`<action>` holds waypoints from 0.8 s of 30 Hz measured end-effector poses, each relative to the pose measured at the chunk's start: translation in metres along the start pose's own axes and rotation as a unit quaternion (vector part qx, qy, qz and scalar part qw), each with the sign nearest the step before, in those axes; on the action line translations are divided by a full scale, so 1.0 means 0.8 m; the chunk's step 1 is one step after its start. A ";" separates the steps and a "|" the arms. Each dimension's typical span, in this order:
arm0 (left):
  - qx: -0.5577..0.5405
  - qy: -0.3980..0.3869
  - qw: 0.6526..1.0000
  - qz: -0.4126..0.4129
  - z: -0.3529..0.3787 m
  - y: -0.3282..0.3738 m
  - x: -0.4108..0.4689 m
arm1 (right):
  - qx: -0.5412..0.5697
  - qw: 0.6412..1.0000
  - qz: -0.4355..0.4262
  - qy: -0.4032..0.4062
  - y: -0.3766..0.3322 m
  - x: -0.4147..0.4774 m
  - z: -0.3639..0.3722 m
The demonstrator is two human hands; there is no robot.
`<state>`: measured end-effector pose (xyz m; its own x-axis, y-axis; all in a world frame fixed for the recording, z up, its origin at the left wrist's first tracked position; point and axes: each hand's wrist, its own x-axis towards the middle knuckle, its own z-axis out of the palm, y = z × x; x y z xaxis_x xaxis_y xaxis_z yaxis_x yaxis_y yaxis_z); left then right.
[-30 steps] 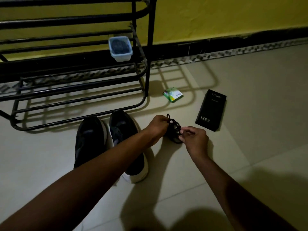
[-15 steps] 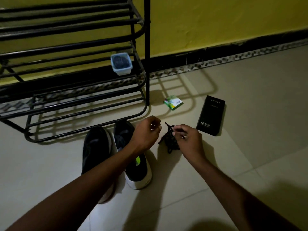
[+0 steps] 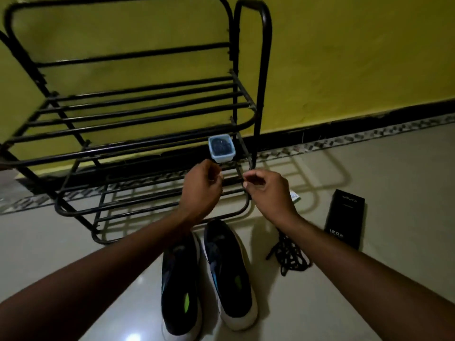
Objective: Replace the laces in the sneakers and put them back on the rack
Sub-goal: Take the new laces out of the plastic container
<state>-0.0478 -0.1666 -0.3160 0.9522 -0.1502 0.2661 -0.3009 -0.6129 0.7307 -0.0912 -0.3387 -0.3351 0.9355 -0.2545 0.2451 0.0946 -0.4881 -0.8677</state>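
Two black sneakers with white soles stand side by side on the floor, the left sneaker (image 3: 179,286) and the right sneaker (image 3: 229,274), toes toward the black metal rack (image 3: 147,124). Neither shows laces. A tangled bundle of black laces (image 3: 291,254) lies on the floor to their right. One strand rises from it under my right wrist. My right hand (image 3: 268,190) pinches that strand, raised in front of the rack's lower shelf. My left hand (image 3: 202,190) is level with it, a little apart, fingers curled and pinched on the lace's end.
A small clear plastic container (image 3: 221,147) with dark contents sits on the rack's lower right shelf, just behind my hands. A black phone box (image 3: 344,217) lies on the floor to the right. A green-and-white packet (image 3: 295,196) peeks out behind my right wrist. A yellow wall stands behind.
Both hands rose from the lace bundle on the floor to rack height, drawing a strand up. The view tilted up, showing more of the rack.
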 end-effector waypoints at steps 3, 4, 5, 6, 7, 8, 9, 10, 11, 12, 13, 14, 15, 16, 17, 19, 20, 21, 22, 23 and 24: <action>0.056 0.009 0.998 0.027 -0.010 -0.009 0.046 | -0.038 0.999 -0.026 -0.015 -0.021 0.038 0.012; 0.078 0.005 0.997 0.026 -0.010 -0.015 0.062 | -0.055 0.998 -0.028 -0.022 -0.025 0.055 0.018; 0.095 -0.003 0.995 0.016 -0.008 -0.021 0.074 | -0.074 0.997 -0.026 -0.029 -0.027 0.069 0.024; 0.108 -0.012 0.994 0.003 -0.004 -0.026 0.085 | -0.090 0.995 -0.021 -0.032 -0.028 0.082 0.030; 0.119 -0.021 0.993 -0.012 0.000 -0.033 0.098 | -0.098 0.995 -0.011 -0.032 -0.029 0.097 0.038; 0.122 -0.035 0.991 -0.029 0.004 -0.035 0.104 | -0.098 0.995 0.000 -0.030 -0.029 0.105 0.042; 0.114 -0.047 0.991 -0.048 0.008 -0.035 0.111 | -0.096 0.995 0.010 -0.031 -0.031 0.116 0.047; 0.101 -0.060 0.991 -0.061 0.011 -0.034 0.116 | -0.100 0.994 0.016 -0.034 -0.031 0.125 0.053; 0.088 -0.071 0.991 -0.069 0.013 -0.031 0.118 | -0.113 0.993 0.023 -0.039 -0.031 0.130 0.057; 0.076 -0.074 0.992 -0.072 0.016 -0.030 0.120 | -0.127 0.990 0.030 -0.044 -0.031 0.137 0.063; 0.066 -0.070 0.992 -0.076 0.019 -0.028 0.120 | -0.141 0.988 0.039 -0.043 -0.031 0.141 0.069; 0.055 -0.056 0.994 -0.078 0.019 -0.026 0.119 | -0.147 0.987 0.046 -0.038 -0.028 0.146 0.077; 0.042 -0.040 0.995 -0.081 0.020 -0.025 0.116 | -0.139 0.988 0.051 -0.029 -0.025 0.147 0.083; 0.025 -0.023 0.996 -0.084 0.018 -0.024 0.112 | -0.125 0.990 0.052 -0.023 -0.023 0.146 0.087; 0.007 -0.009 0.996 -0.089 0.015 -0.026 0.105 | -0.109 0.993 0.049 -0.019 -0.022 0.143 0.091; -0.037 0.018 0.995 -0.087 0.005 -0.033 0.087 | -0.064 0.998 0.024 -0.009 -0.023 0.129 0.094; -0.064 0.030 0.994 -0.083 -0.002 -0.036 0.076 | -0.040 0.999 0.010 -0.004 -0.025 0.119 0.094; -0.089 0.039 0.992 -0.083 -0.010 -0.039 0.064 | -0.022 1.000 0.003 -0.001 -0.028 0.110 0.094; -0.113 0.050 0.989 -0.083 -0.020 -0.044 0.050 | -0.002 1.000 0.005 -0.001 -0.031 0.099 0.098; -0.129 0.063 0.987 -0.078 -0.027 -0.048 0.040 | 0.017 1.000 0.015 -0.002 -0.034 0.091 0.099; -0.136 0.082 0.985 -0.073 -0.036 -0.053 0.025 | 0.039 0.999 0.027 -0.008 -0.038 0.078 0.104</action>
<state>-0.0172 -0.1213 -0.3238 0.9715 0.0659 0.2278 -0.1859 -0.3848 0.9041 -0.0073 -0.2703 -0.3291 0.9449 -0.2654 0.1915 0.0699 -0.4082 -0.9102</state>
